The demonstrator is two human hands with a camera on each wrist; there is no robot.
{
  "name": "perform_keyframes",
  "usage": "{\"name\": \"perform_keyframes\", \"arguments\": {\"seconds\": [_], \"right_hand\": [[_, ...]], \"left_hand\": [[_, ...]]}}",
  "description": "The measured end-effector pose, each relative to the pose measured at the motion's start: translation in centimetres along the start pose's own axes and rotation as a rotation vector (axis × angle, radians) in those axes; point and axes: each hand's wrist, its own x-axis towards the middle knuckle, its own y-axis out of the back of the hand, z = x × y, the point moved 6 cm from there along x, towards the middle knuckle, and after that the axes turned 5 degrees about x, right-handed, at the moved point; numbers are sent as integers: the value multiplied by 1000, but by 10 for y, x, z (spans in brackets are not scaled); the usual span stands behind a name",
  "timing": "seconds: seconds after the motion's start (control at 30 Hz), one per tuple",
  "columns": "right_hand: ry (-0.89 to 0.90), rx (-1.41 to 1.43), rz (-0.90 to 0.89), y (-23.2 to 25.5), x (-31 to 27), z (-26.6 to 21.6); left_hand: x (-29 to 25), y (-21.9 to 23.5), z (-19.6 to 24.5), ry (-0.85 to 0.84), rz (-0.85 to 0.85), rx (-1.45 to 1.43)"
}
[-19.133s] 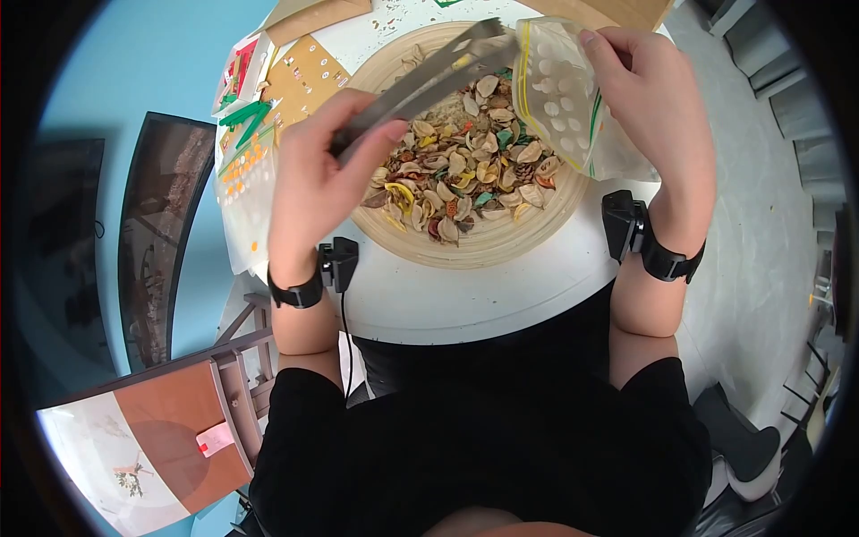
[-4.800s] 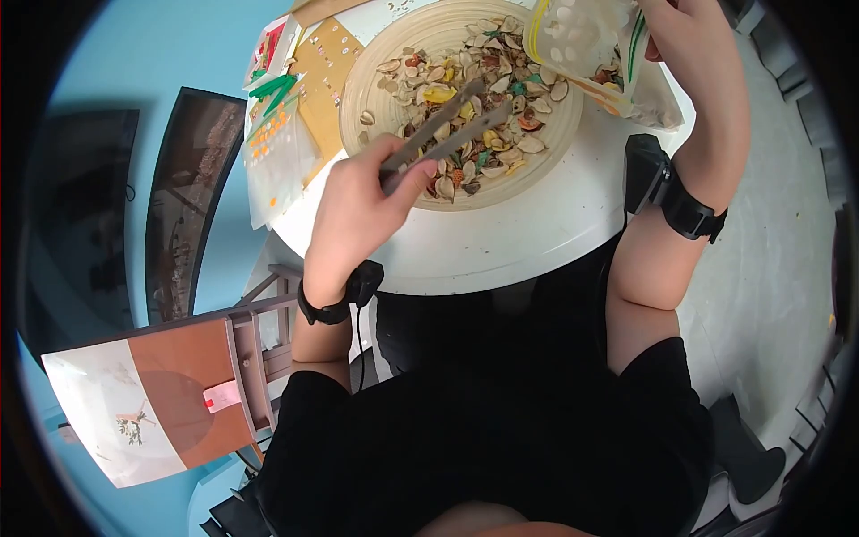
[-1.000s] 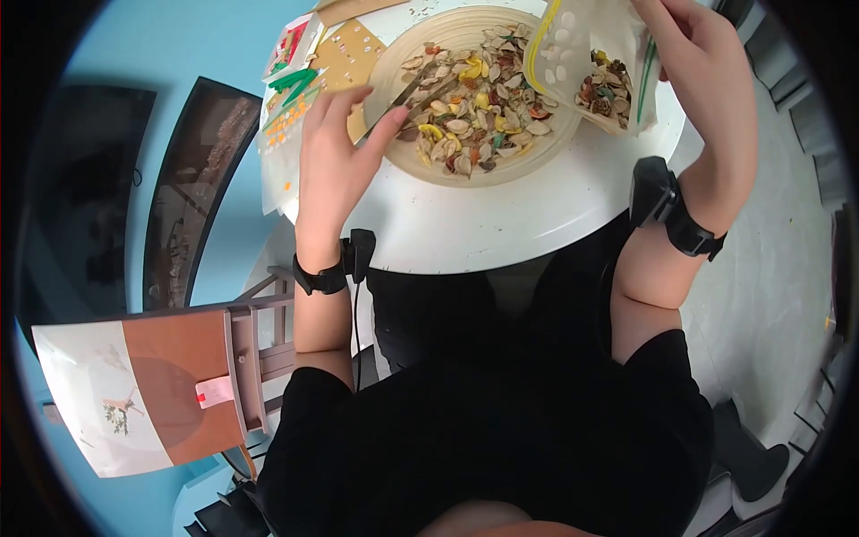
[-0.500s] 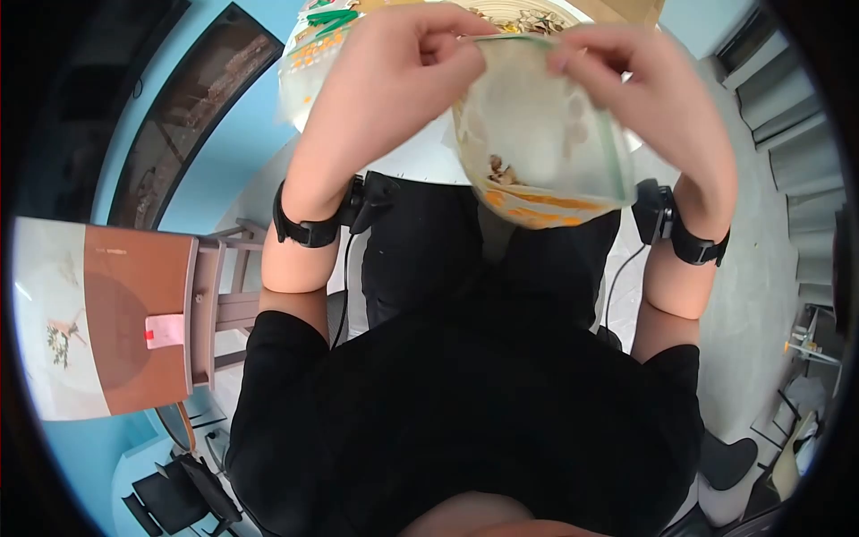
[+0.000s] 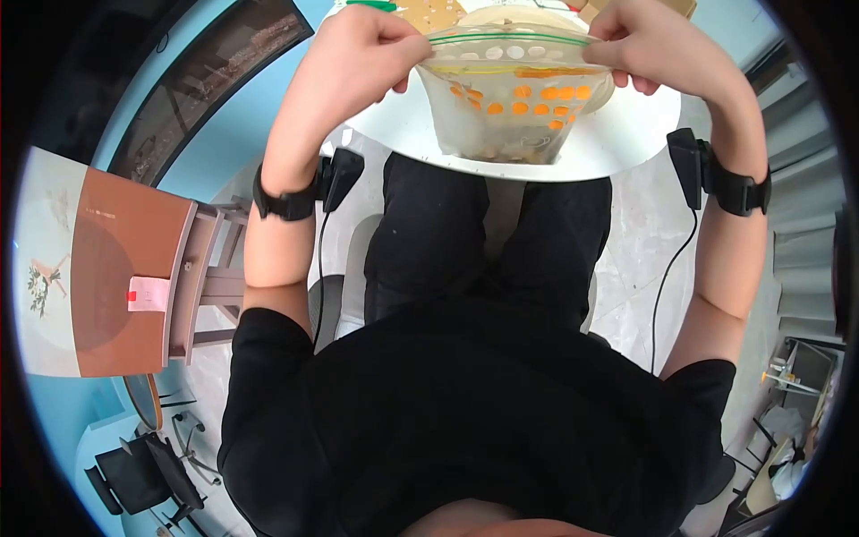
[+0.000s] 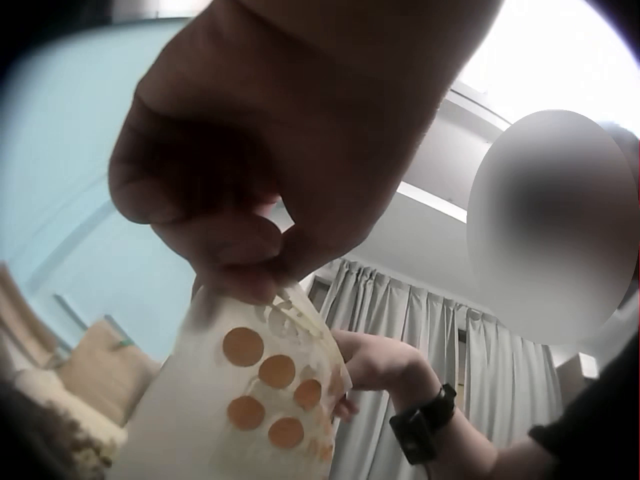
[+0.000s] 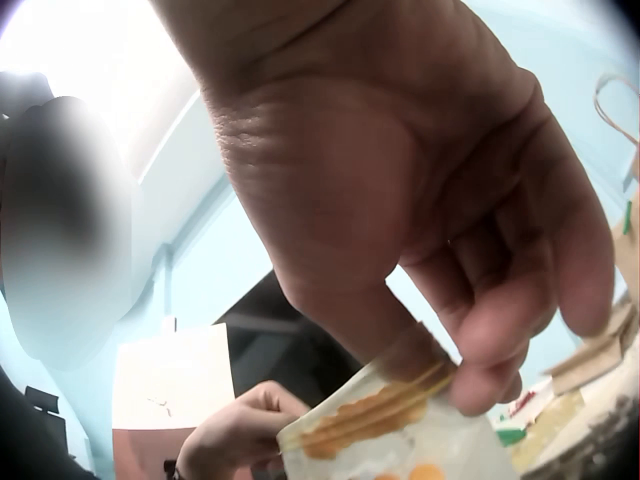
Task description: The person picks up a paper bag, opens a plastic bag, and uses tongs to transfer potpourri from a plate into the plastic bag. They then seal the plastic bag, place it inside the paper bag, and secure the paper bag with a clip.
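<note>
A translucent zip bag (image 5: 506,121) printed with orange and white dots hangs upright over the front of the white table, its green zip line along the top. My left hand (image 5: 362,63) pinches one upper corner between thumb and fingers. The opposite corner is pinched by my right hand (image 5: 658,54). The left wrist view shows the bag (image 6: 240,400) below the curled fingers of my left hand (image 6: 260,170). In the right wrist view, my right hand (image 7: 400,180) grips the bag's edge (image 7: 400,440). The bag's contents show only faintly near its bottom.
Behind the bag, the round wooden plate (image 5: 510,15) is mostly hidden. Green clips (image 5: 371,4) and a brown dotted sheet (image 5: 429,13) lie at the table's back left. The table's curved front edge (image 5: 403,157) is close to the person's legs.
The tongs have left my left hand, which now grips the bag's other corner. The bag has moved from beside the plate to in front of the person, its orange-dotted side now showing.
</note>
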Motion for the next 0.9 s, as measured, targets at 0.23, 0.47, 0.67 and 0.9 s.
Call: {"name": "perform_keyframes", "arguments": {"seconds": [0.23,0.47,0.67,0.9], "right_hand": [[-52,29,-3,-5,15,2],[-160,40,44,-4,27,-9],[-113,-42,34,-4,33,-5],[45,86,39,-22,38,34]], "left_hand": [[10,-3,-17,2,-23,-57],[8,-8,-39,54,-18,-216],[-3,-3,-36,119,9,-241],[-4,-18,-40,126,-79,-119]]}}
